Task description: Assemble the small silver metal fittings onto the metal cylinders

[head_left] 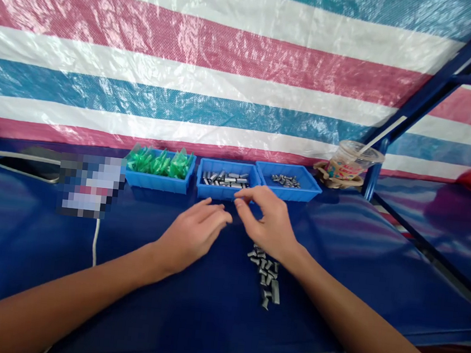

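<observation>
My right hand [268, 219] is at the front right corner of the middle blue bin [225, 194]. Its thumb and index finger come together in a pinch; whatever may be between them is too small to make out. Silvery metal cylinders [224, 180] fill that bin. Just left of it, in front of the same bin, my left hand [194, 229] hovers over the table with loosely bent, parted fingers and no object visible in it. Below my right wrist lies a loose group of small grey metal pieces [266, 272], partly hidden by that hand.
A left bin [159, 183] holds green plastic pieces [159, 162]; a right bin [296, 194] holds small metal parts [286, 181]. A plastic cup [348, 161] stands near the blue frame [419, 106]. A phone [28, 168] and white cable [95, 243] lie left. Striped sheeting [215, 45] hangs behind.
</observation>
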Motion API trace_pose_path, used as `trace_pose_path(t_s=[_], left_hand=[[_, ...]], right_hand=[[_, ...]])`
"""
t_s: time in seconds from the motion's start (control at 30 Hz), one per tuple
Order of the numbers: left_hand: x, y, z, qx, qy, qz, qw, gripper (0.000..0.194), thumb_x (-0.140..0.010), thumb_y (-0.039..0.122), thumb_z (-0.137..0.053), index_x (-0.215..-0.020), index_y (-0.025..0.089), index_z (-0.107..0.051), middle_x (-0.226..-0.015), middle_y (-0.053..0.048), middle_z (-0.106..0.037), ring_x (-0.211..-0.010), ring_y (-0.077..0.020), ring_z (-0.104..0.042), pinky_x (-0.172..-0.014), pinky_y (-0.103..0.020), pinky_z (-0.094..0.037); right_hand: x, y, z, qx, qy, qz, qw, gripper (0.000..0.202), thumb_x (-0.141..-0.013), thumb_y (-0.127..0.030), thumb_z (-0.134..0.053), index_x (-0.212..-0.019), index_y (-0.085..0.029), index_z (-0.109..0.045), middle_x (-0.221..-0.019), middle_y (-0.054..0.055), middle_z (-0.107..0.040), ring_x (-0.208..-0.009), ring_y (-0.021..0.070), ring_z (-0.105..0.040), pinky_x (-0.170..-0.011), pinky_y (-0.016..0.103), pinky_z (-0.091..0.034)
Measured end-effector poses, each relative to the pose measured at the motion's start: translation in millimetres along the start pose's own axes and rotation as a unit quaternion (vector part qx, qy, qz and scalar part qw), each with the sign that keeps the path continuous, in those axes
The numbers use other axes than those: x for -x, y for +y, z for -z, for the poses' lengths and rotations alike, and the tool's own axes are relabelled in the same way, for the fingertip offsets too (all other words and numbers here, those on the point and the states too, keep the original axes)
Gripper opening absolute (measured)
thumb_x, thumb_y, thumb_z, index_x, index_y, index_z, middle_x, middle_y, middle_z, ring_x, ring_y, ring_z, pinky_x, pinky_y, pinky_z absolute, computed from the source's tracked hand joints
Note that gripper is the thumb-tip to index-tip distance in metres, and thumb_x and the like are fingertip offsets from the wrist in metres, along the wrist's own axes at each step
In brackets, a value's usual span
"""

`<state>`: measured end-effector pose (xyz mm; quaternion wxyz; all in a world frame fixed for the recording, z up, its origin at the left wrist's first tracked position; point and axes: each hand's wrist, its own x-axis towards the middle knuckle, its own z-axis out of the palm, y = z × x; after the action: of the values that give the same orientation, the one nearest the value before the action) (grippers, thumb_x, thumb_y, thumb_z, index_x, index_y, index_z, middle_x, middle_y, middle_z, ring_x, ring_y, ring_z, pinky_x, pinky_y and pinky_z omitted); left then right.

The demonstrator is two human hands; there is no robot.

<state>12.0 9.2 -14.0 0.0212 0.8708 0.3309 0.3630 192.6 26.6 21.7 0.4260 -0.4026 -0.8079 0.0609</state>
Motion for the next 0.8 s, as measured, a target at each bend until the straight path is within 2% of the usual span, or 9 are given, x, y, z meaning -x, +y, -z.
trace_pose_path(t_s=[0.1,0.2,0.3,0.47,0.67,0.8], left_hand=[[-3.3,-13.7,3.8,-0.01,0.023,0.026,0.999,0.018,-0.092,0.015,-0.04,-0.104,0.021,-0.053,-0.098,-0.004,-0.063,-0.093,-0.0145,-0.061,-0.098,-0.036,-0.045],[-3.7,-15.6,5.0,0.003,0.012,0.037,0.999,0.018,-0.09,0.014,-0.044,-0.105,0.021,-0.051,-0.096,-0.004,-0.06,-0.09,-0.0145,-0.06,-0.088,-0.03,-0.05],[-2.3,-10.8,3.3,0.011,0.015,0.019,1.0,0.023,-0.09,0.014,-0.045,-0.112,0.021,-0.049,-0.101,-0.005,-0.059,-0.095,-0.0154,-0.059,-0.085,-0.028,-0.05],[-1.6,-7.6,1.7,0.016,0.021,0.011,1.0,0.027,-0.09,0.014,-0.043,-0.115,0.023,-0.048,-0.103,-0.005,-0.059,-0.098,-0.0171,-0.058,-0.089,-0.032,-0.049],[-4.8,-12.9,1.7,0.059,0.008,0.09,0.994,0.031,-0.084,0.015,-0.052,-0.114,0.021,-0.046,-0.101,-0.005,-0.058,-0.095,-0.0179,-0.058,-0.085,-0.034,-0.049],[-7.2,-16.1,0.6,0.072,-0.067,0.12,0.988,0.012,-0.084,0.014,-0.05,-0.095,0.019,-0.054,-0.085,-0.002,-0.057,-0.079,-0.0155,-0.057,-0.073,-0.03,-0.049]], right_hand=[[6.5,-9.6,-9.1,-0.042,-0.087,-0.051,0.994,0.008,-0.086,-0.024,-0.051,-0.085,-0.02,-0.058,-0.076,0.002,-0.064,-0.07,0.0151,-0.057,-0.067,0.029,-0.044],[9.8,-13.8,-15.4,-0.061,-0.139,-0.101,0.983,0.01,-0.086,-0.027,-0.05,-0.083,-0.021,-0.057,-0.074,0.0,-0.063,-0.067,0.0135,-0.056,-0.06,0.026,-0.04],[9.7,-12.8,-16.7,-0.044,-0.145,-0.116,0.982,0.011,-0.086,-0.026,-0.05,-0.08,-0.02,-0.057,-0.073,-0.001,-0.062,-0.066,0.0131,-0.055,-0.058,0.025,-0.037],[8.5,-10.0,-16.3,-0.025,-0.153,-0.091,0.984,0.018,-0.085,-0.021,-0.049,-0.068,-0.018,-0.052,-0.066,-0.001,-0.057,-0.061,0.012,-0.051,-0.056,0.025,-0.034],[8.9,-7.5,-18.9,-0.063,-0.142,-0.104,0.982,0.01,-0.082,-0.016,-0.05,-0.075,-0.019,-0.055,-0.072,0.0,-0.061,-0.063,0.0121,-0.054,-0.059,0.025,-0.038],[9.5,-4.1,-20.5,-0.053,-0.176,-0.077,0.98,0.01,-0.083,-0.014,-0.049,-0.078,-0.018,-0.057,-0.077,0.002,-0.063,-0.071,0.0142,-0.055,-0.065,0.027,-0.041]])
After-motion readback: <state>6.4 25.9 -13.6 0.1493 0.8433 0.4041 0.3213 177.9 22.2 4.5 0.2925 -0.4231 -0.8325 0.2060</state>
